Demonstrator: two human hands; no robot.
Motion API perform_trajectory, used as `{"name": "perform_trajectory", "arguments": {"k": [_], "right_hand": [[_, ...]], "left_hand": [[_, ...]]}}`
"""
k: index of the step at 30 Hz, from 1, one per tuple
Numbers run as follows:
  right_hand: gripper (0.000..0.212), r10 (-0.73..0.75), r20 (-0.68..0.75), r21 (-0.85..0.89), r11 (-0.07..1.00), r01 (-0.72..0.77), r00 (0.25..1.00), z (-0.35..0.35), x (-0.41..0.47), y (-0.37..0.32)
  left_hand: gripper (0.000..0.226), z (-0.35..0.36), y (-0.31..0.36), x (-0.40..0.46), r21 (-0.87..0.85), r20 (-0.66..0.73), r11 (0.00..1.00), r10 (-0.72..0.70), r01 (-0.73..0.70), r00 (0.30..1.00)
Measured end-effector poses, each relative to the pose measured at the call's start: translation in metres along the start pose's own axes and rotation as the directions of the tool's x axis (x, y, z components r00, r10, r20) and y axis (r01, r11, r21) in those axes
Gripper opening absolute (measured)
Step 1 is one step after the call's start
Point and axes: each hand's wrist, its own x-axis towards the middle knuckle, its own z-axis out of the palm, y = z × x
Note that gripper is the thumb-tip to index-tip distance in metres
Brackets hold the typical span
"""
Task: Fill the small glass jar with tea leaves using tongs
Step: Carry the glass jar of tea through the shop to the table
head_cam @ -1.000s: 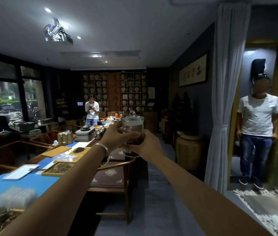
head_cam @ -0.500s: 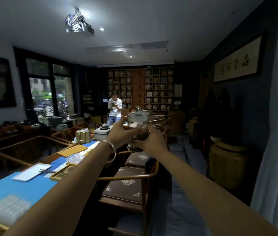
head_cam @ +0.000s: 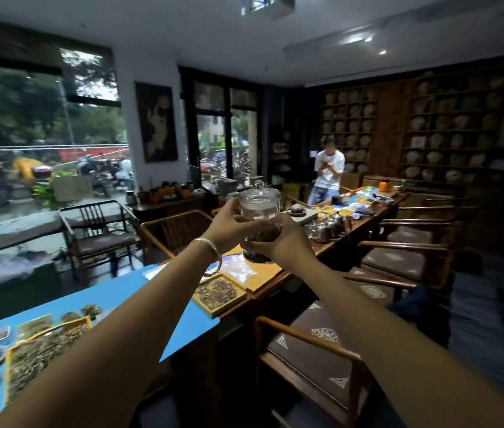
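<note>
View swung left, hands (head_cam: 263, 233) hiding jar (head_cam: 260, 208) base

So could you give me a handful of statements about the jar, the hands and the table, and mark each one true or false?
1. Both hands hold the glass jar up in the air. True: the left hand and right hand wrap it from either side.
2. The jar's lid is off. False: the lid with its knob sits on top.
3. The jar is empty. False: dark tea leaves fill its lower part.
4. A bracelet is on the left wrist. True.
5. A tray of loose tea leaves lies on the table below the arms. True.
6. The right hand holds tongs. False: it holds only the jar.
</note>
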Motion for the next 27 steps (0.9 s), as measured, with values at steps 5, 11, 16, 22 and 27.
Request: {"name": "perform_trajectory", "arguments": {"k": [5, 11, 16, 22, 27], "right_hand": [[0.063, -0.023, 0.083, 0.035, 0.999, 0.02, 0.996, 0.045, 0.078, 0.03], [0.06, -0.072, 0.175, 0.1, 0.993, 0.055, 0.982, 0.116, 0.182, 0.057], [0.06, -0.127, 0.267, 0.168, 0.982, 0.084, 0.955, 0.189, 0.259, 0.069], [0.061, -0.172, 0.403, 0.308, 0.951, 0.044, 0.899, 0.285, 0.324, 0.082], [0.051, -0.217, 0.498, 0.399, 0.917, 0.0, 0.839, 0.374, 0.379, 0.114]], "left_hand": [[0.06, -0.04, -0.04, 0.059, 0.017, -0.081, 1.0, -0.005, 0.006, 0.997], [0.057, -0.105, -0.083, 0.138, 0.111, -0.222, 0.994, 0.022, 0.003, 0.975], [0.061, -0.166, -0.111, 0.186, 0.185, -0.356, 0.982, 0.029, 0.04, 0.934], [0.066, -0.254, -0.164, 0.23, 0.213, -0.492, 0.968, -0.012, 0.134, 0.87], [0.063, -0.314, -0.224, 0.264, 0.276, -0.613, 0.937, 0.0, 0.214, 0.79]]}}
